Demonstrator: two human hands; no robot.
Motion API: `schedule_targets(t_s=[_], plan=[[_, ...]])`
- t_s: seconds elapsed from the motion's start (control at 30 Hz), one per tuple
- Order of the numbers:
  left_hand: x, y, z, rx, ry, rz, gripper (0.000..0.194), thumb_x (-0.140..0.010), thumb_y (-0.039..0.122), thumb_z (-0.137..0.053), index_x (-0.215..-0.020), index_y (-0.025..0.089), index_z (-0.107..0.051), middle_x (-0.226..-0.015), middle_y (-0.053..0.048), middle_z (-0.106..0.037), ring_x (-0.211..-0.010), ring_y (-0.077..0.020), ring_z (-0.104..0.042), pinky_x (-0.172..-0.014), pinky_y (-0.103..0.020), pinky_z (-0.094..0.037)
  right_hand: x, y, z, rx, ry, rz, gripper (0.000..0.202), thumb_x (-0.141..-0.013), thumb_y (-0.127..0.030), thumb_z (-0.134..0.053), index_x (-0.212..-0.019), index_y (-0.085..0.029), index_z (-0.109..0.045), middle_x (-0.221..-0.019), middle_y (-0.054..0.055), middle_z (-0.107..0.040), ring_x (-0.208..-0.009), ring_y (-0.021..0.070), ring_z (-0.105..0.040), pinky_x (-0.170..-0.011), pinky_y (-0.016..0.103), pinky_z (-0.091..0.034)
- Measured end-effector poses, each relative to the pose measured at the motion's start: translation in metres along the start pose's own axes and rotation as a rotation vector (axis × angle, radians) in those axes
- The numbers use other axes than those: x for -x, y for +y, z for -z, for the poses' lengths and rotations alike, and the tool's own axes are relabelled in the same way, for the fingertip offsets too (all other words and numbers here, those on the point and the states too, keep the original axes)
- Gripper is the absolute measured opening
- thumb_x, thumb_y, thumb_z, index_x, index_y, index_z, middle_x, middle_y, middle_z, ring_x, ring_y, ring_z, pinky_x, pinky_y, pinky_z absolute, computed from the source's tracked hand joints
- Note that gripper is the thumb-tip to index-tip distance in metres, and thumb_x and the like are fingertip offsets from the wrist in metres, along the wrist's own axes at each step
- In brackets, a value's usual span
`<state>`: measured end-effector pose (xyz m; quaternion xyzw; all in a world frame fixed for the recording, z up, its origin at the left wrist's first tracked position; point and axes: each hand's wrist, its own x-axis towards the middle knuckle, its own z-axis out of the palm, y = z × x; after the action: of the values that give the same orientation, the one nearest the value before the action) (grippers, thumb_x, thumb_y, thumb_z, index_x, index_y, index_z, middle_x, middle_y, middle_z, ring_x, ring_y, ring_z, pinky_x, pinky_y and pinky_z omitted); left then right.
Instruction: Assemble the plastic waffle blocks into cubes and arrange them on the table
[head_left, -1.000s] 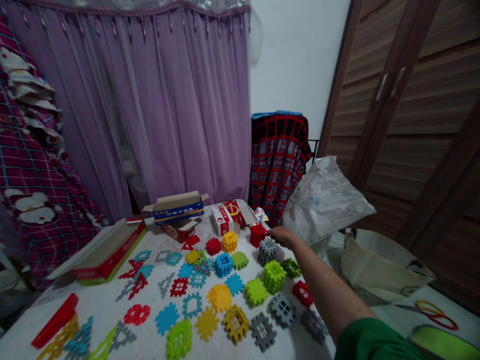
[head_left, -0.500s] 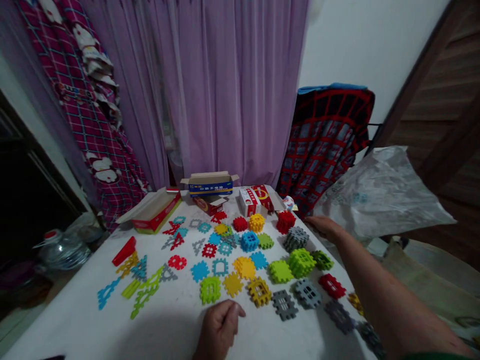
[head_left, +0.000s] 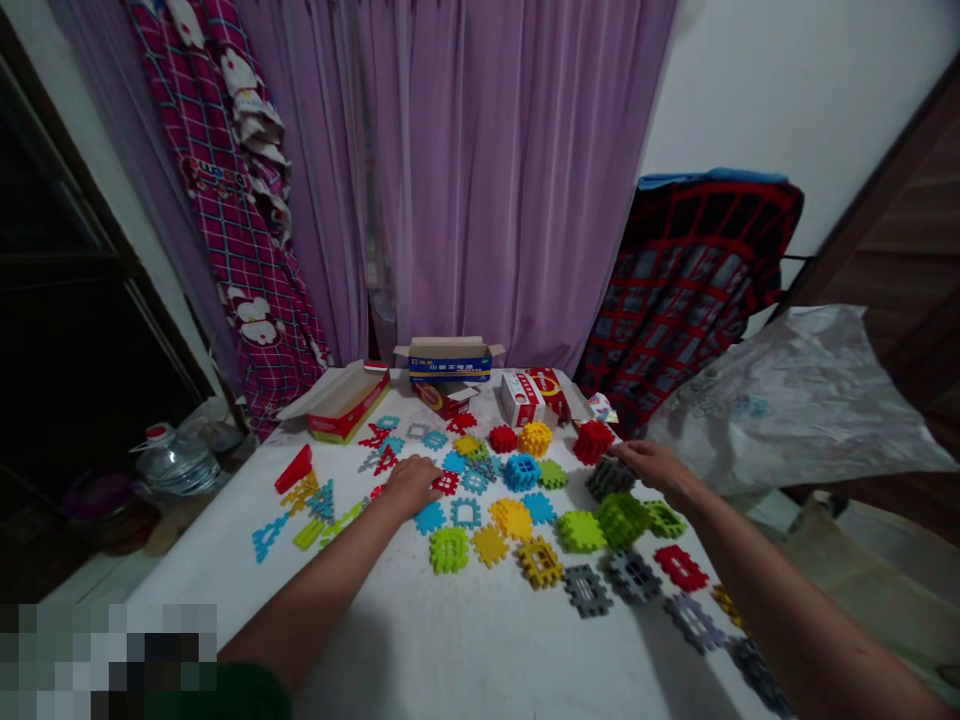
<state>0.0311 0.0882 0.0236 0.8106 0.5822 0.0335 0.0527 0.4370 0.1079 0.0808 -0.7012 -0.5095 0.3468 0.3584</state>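
Observation:
My left hand (head_left: 411,486) reaches over the middle left of the table, fingers stretched out and slightly apart. Its fingertips are at a red square window piece (head_left: 447,483) lying flat, partly covered by the hand. On the right side, my right hand (head_left: 651,466) stretches its fingers toward a stack of grey notched pieces (head_left: 609,480); whether they touch it I cannot tell. Just beyond those fingers stands a red stack (head_left: 593,441). Nearer me sits a green stack (head_left: 623,521). Blue notched pieces (head_left: 430,517) lie close to the left hand.
The white table (head_left: 480,650) bears several loose plastic pieces, among them a red wedge (head_left: 294,468) and a yellow notched piece (head_left: 539,562). At the back stand a blue carton (head_left: 450,368), a red-and-white box (head_left: 523,398) and an open red tray (head_left: 349,410). A plastic bag (head_left: 810,390) hangs right.
My left hand has moved from the near edge forward to the red window piece. The right hand has shifted left toward the grey stack. The view has turned slightly left.

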Motion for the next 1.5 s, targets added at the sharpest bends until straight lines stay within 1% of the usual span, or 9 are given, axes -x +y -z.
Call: schedule_targets(t_s=[0.23, 0.37, 0.47, 0.73, 0.87, 1.03, 1.23, 1.37, 1.5], plan=[[-0.004, 0.002, 0.008, 0.001, -0.022, -0.065, 0.018, -0.077, 0.028, -0.067, -0.094, 0.024, -0.072, -0.105, -0.009, -0.066, -0.107, -0.0267, -0.057, -0.094, -0.038, -0.042, 0.03, -0.018, -0.033, -0.021, -0.153, 0.179, 0.03, -0.063, -0.048, -0.066, -0.062, -0.018, -0.066, -0.048, -0.005, -0.046, -0.047, 0.0079, -0.036, -0.045, 0.022, -0.027], [0.014, 0.002, 0.013, 0.14, 0.114, -0.105, 0.024, -0.08, 0.031, -0.065, -0.102, 0.023, -0.069, -0.118, -0.008, -0.063, -0.112, -0.0245, -0.057, -0.097, -0.036, -0.043, 0.048, -0.027, -0.059, -0.057, -0.249, 0.241, 0.032, -0.063, -0.05, -0.065, -0.061, -0.018, -0.064, -0.05, -0.004, -0.049, -0.046, 0.0079, -0.038, -0.045, 0.022, -0.028], [0.034, 0.016, 0.018, 0.31, 0.251, -0.185, 0.027, -0.081, 0.026, -0.064, -0.108, 0.024, -0.066, -0.131, -0.007, -0.059, -0.119, -0.023, -0.055, -0.101, -0.035, -0.042, 0.064, -0.032, -0.085, -0.091, -0.336, 0.255, 0.033, -0.064, -0.051, -0.065, -0.061, -0.018, -0.062, -0.056, -0.002, -0.057, -0.046, 0.0081, -0.042, -0.045, 0.022, -0.033], [0.061, 0.059, 0.035, 0.246, 0.292, -0.378, 0.031, -0.083, 0.018, -0.062, -0.113, 0.024, -0.061, -0.119, -0.005, -0.067, -0.109, -0.0204, -0.062, -0.091, -0.032, -0.048, 0.105, -0.034, -0.145, -0.176, -0.469, 0.248, 0.038, -0.068, -0.055, -0.068, -0.062, -0.018, -0.063, -0.059, -0.001, -0.062, -0.047, 0.0082, -0.046, -0.047, 0.021, -0.038], [0.064, 0.065, 0.041, 0.218, 0.3, -0.391, 0.033, -0.083, 0.018, -0.062, -0.116, 0.023, -0.06, -0.122, -0.006, -0.066, -0.111, -0.021, -0.062, -0.094, -0.033, -0.049, 0.113, -0.031, -0.144, -0.209, -0.479, 0.231, 0.044, -0.064, -0.06, -0.07, -0.058, -0.018, -0.06, -0.056, -0.002, -0.06, -0.044, 0.0069, -0.042, -0.045, 0.021, -0.036], [0.066, 0.065, 0.037, 0.395, 0.365, -0.291, 0.045, -0.084, 0.024, -0.061, -0.128, 0.026, -0.054, -0.131, -0.005, -0.062, -0.118, -0.0207, -0.058, -0.101, -0.034, -0.046, 0.114, -0.029, -0.121, -0.246, -0.446, 0.218, 0.05, -0.065, -0.068, -0.066, -0.067, -0.018, -0.061, -0.063, 0.0, -0.062, -0.046, 0.0069, -0.043, -0.044, 0.02, -0.033], [0.043, 0.078, 0.023, 0.865, 0.29, -0.012, 0.039, -0.084, 0.035, -0.057, -0.12, 0.022, -0.063, -0.105, -0.004, -0.072, -0.084, -0.017, -0.067, -0.074, -0.028, -0.054, 0.115, -0.026, -0.097, -0.248, -0.465, 0.211, 0.049, -0.064, -0.068, -0.068, -0.065, -0.019, -0.059, -0.055, -0.003, -0.054, -0.046, 0.0075, -0.041, -0.042, 0.02, -0.028], [0.019, 0.095, 0.017, 1.089, 0.169, -0.002, 0.031, -0.076, 0.036, -0.065, -0.098, 0.016, -0.07, -0.085, -0.004, -0.072, -0.073, -0.0145, -0.064, -0.065, -0.025, -0.051, 0.112, -0.027, -0.092, -0.245, -0.466, 0.224, 0.05, -0.059, -0.067, -0.071, -0.061, -0.019, -0.059, -0.055, -0.003, -0.053, -0.046, 0.0076, -0.04, -0.044, 0.021, -0.03], [0.012, 0.109, 0.019, 1.305, 0.039, 0.097, 0.032, -0.069, 0.042, -0.07, -0.087, 0.015, -0.065, -0.073, 0.0, -0.067, -0.06, -0.0107, -0.06, -0.051, -0.019, -0.043, 0.108, -0.024, -0.09, -0.276, -0.347, 0.227, 0.05, -0.063, -0.069, -0.067, -0.064, -0.02, -0.058, -0.06, -0.003, -0.055, -0.049, 0.0087, -0.043, -0.047, 0.022, -0.032]])
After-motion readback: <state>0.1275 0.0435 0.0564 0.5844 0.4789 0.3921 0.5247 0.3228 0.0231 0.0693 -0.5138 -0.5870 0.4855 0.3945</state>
